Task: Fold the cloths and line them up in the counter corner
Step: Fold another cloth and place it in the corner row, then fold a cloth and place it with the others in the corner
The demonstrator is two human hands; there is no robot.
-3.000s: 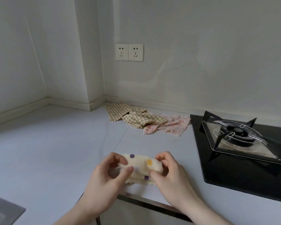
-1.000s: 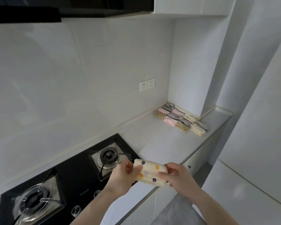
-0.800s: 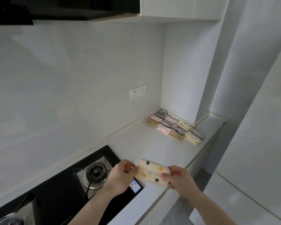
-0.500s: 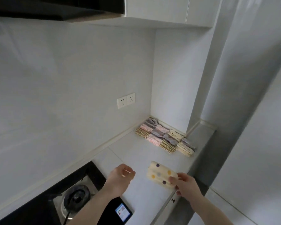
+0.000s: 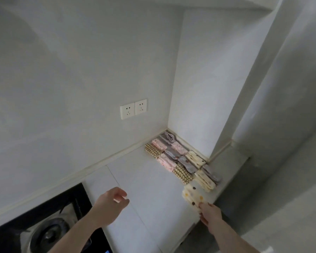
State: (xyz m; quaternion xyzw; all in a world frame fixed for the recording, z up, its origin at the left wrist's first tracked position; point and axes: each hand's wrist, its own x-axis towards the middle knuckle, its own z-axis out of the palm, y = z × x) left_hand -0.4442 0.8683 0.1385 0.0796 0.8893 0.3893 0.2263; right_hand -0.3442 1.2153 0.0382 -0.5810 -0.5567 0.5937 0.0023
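Fingers of the right hand (image 5: 209, 213) are pinching the near end of the dotted cream cloth (image 5: 192, 194), low and right of centre in the frame. That folded cloth is lying on the white counter (image 5: 150, 183), close to the counter's front edge, which is running diagonally down toward the bottom of the frame. Its far end is sitting just beside the last pieces of the folded cloth rows (image 5: 179, 161), near a checked one and another dotted cream one; whether it is touching them is hard to tell.

The rows are filling the counter corner, running from the back wall out along the side wall toward the front edge, packed side by side.

Left hand (image 5: 110, 203) is hovering over the counter at lower centre, fingers loosely curled, holding nothing, well apart from the cloth. Between the two hands a wide bare stretch of counter is lying open, reaching back to the wall strip.

Bottom left, the black hob (image 5: 49, 221) with its burner is sitting under the left forearm. Twin wall sockets (image 5: 133, 109) are showing above, centre frame.
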